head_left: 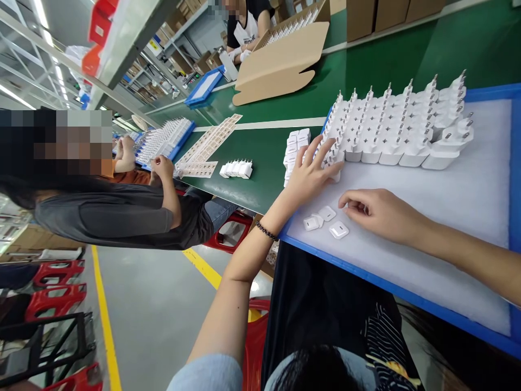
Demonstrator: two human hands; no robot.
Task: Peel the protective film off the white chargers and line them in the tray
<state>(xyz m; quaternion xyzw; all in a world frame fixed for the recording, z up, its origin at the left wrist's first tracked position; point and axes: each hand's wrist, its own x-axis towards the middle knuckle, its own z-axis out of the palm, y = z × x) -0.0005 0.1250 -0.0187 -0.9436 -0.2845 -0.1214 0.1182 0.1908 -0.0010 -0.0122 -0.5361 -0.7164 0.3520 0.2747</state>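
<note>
My left hand [307, 176] lies with fingers spread over the near left end of a block of white plug chargers [370, 127], touching some of them. The chargers stand in close rows, metal pins upward, on a blue-rimmed tray [510, 179] with a whitish lining. My right hand [378, 214] is closed just above the lining, its fingers curled in; whatever is in them, if anything, is hidden. Between the hands and the near rim lie a few loose white square pieces [338, 230]. More white chargers [297, 146] sit stacked beyond the tray's left edge, partly behind my left hand.
On the green table [260, 190] are a short row of chargers [236, 169], label sheets [209, 144] and an open cardboard box [280, 65]. A co-worker [122, 214] sits at left near another loaded tray [166, 141]. Another person [248, 27] is across the table.
</note>
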